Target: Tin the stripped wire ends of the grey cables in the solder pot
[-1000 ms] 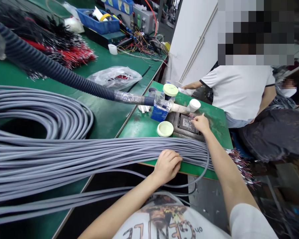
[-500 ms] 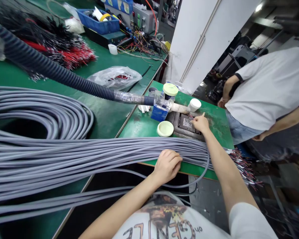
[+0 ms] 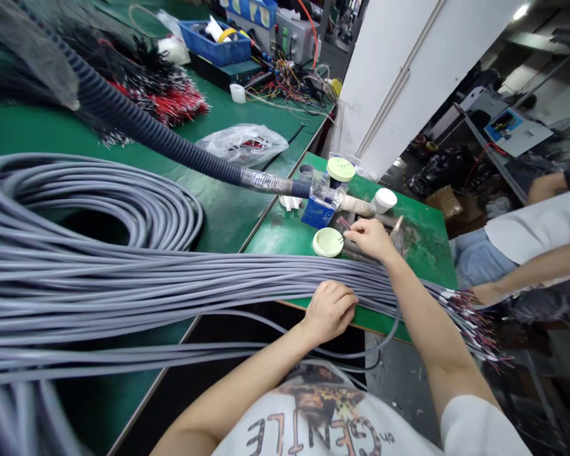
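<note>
A thick bundle of grey cables (image 3: 266,273) runs across the bench in front of me. My left hand (image 3: 331,309) rests at the near edge of the bundle, with its fingers curled closed over cables there. Beyond the bundle, my right hand (image 3: 371,239) pinches the end of a grey cable, from which thin coloured wires (image 3: 344,223) stick out to the left. Some dark wire tips reach over the rim of a shallow pale-yellow dish (image 3: 328,243). Partly behind my right hand is a dark, grimy metal block, mostly hidden.
A ribbed hose (image 3: 185,154) ends in a pale nozzle (image 3: 357,204) propped by a blue box (image 3: 317,213). Nearby stand a white cup (image 3: 384,200) and a yellow-lidded jar (image 3: 341,169). At right, a co-worker's hand (image 3: 485,294) is beside the bundle's stripped wire ends (image 3: 472,323).
My right hand has moved left from the metal block to the pale-yellow dish, bringing the wires along. My left hand stays on the bundle. The co-worker has shifted, one hand now by the wire ends.
</note>
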`<state>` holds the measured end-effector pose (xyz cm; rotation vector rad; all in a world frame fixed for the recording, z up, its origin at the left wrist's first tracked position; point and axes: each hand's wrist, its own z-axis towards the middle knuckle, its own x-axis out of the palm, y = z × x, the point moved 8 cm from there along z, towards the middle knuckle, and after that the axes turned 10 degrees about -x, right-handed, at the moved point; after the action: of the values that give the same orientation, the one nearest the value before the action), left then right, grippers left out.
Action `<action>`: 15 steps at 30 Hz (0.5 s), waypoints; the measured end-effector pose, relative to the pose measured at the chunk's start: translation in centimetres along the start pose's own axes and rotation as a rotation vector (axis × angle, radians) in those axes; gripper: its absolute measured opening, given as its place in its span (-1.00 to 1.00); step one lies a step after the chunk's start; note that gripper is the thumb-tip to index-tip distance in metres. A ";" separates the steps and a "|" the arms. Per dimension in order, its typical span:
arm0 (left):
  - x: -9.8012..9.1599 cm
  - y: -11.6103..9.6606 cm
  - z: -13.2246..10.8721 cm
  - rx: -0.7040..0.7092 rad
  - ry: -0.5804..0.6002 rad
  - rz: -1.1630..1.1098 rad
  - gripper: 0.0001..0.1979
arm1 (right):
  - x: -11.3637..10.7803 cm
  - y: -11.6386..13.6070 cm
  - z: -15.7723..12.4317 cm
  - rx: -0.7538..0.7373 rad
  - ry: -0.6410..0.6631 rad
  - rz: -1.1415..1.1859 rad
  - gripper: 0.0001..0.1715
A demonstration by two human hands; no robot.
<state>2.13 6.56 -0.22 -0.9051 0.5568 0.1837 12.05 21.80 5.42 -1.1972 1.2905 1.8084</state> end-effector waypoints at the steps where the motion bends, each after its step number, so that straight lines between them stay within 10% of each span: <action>1: 0.0 0.0 0.0 0.003 0.002 0.005 -0.86 | 0.7 0.4 0.3 0.000 0.019 -0.023 -0.72; 15: 0.0 0.0 0.0 0.011 0.010 -0.009 -0.86 | 4.6 1.2 1.9 0.010 0.163 -0.299 -0.77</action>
<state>2.10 6.60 -0.21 -0.8984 0.5628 0.1683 8.55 23.03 1.86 -1.4708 1.1347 1.5137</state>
